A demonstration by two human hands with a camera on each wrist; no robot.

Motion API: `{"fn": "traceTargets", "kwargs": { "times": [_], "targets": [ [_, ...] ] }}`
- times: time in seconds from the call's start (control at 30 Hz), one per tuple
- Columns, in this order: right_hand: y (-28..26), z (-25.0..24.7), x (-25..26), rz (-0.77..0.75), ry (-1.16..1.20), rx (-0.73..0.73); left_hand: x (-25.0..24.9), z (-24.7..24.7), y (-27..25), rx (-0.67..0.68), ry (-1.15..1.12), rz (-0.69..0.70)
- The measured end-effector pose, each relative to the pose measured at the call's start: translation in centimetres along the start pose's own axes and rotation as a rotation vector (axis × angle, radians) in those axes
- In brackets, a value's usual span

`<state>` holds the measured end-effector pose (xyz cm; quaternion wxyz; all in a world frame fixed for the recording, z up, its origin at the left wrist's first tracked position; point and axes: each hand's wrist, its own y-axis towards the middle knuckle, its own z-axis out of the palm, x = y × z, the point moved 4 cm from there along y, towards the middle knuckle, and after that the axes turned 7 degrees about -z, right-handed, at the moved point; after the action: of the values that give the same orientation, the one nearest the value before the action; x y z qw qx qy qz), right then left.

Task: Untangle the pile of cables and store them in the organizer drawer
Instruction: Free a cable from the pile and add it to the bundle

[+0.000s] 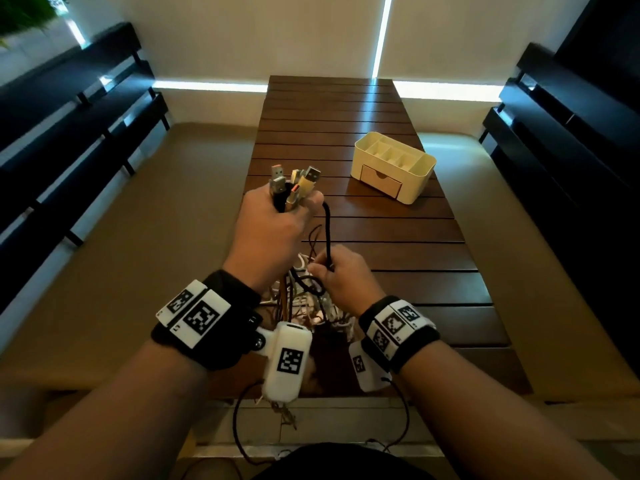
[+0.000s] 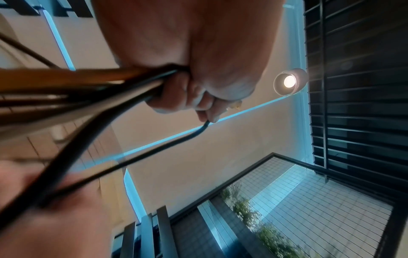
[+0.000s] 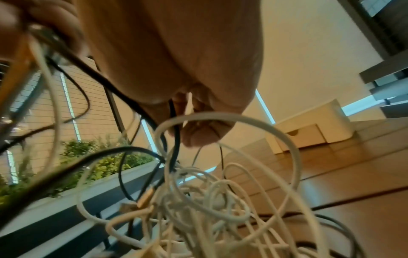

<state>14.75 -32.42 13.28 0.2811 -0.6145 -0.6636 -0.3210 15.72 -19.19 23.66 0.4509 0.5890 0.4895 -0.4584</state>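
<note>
My left hand (image 1: 277,216) is raised above the table and grips a bundle of cables just below their USB plugs (image 1: 298,183), which stick up out of the fist. From that fist a black cable (image 1: 327,233) runs down to my right hand (image 1: 337,271), which pinches it lower down. Under both hands hangs a tangle of white and black cables (image 1: 308,303), seen close up in the right wrist view as cable loops (image 3: 209,200). The cream organizer (image 1: 393,166) with its closed wooden drawer (image 1: 381,183) stands further back on the right.
The dark slatted wooden table (image 1: 398,237) stretches away from me. Dark benches (image 1: 69,133) line both sides of the room. Black cords (image 1: 239,427) dangle from the wrist cameras near my body.
</note>
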Motion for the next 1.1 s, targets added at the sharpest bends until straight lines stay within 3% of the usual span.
{"fn": "traceTargets", "kwargs": {
  "times": [0.1, 0.2, 0.3, 0.4, 0.63, 0.8, 0.9, 1.03, 1.1],
  "targets": [
    [0.3, -1.6, -1.1, 0.042, 0.060, -0.038, 1.0, -2.0, 0.7, -0.078, 0.021, -0.063],
    [0.6, -4.6, -2.4, 0.059, 0.309, -0.196, 3.3, -4.0, 1.3, -0.155, 0.159, -0.154],
    [1.1, -6.5, -3.5, 0.051, 0.433, -0.314, 6.1, -4.7, 1.1, -0.109, 0.326, -0.271],
    [1.6, -5.8, -3.6, -0.035, 0.243, -0.263, 7.3, -3.9, 0.7, 0.005, 0.453, -0.301],
    [1.2, -3.7, -1.5, -0.338, 0.059, -0.209, 5.3, 1.2, -0.3, 0.220, 0.502, -0.131],
    [1.0, -3.9, -1.1, -0.405, -0.019, -0.233, 5.3, 2.5, 0.3, 0.251, 0.621, -0.124],
    [0.4, -3.2, -1.9, -0.332, 0.016, -0.193, 4.2, 2.1, 0.3, 0.197, 0.538, -0.056],
    [-0.5, -2.0, -4.5, 0.055, 0.161, -0.023, 3.4, 1.5, 0.3, 0.035, 0.273, -0.043],
    [-0.2, -2.4, -4.4, 0.059, 0.099, 0.021, 4.0, 1.1, 0.2, -0.004, 0.154, -0.093]
  ]
}}
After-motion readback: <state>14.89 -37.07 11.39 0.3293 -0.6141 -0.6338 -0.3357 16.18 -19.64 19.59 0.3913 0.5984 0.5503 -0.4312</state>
